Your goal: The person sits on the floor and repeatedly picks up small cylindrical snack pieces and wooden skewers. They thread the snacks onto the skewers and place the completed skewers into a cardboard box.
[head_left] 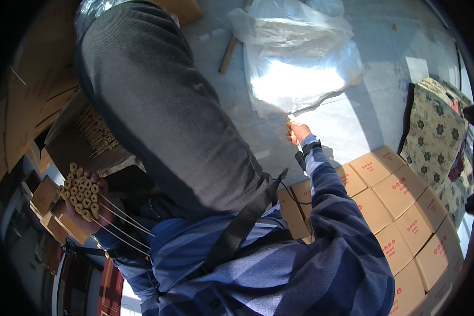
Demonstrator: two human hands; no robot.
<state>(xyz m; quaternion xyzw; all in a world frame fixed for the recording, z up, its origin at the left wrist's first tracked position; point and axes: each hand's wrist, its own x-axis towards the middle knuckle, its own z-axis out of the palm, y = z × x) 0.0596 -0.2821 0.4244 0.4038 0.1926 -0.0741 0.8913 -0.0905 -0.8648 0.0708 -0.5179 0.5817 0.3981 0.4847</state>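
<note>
My left hand (105, 206) is closed round a bundle of thin pale sticks with tan, ring-shaped ends (80, 194). The ends are packed close together and face up, while several sticks trail out to the right toward my jacket. My right hand (301, 131) is stretched forward over the pale floor, fingers closed on a small yellowish thing whose kind I cannot make out. Just beyond it lies a large clear plastic bag (300, 79), glaring in the sunlight. An open carton (63, 129) beside my leg holds more of the ring-ended sticks (97, 131).
Closed brown cartons (395, 210) with red print stand in rows at the lower right. A flower-patterned cloth (432, 126) hangs or lies at the far right. More cardboard boxes (29, 105) are stacked at left. A brown strip (228, 54) rests on the floor near the bag.
</note>
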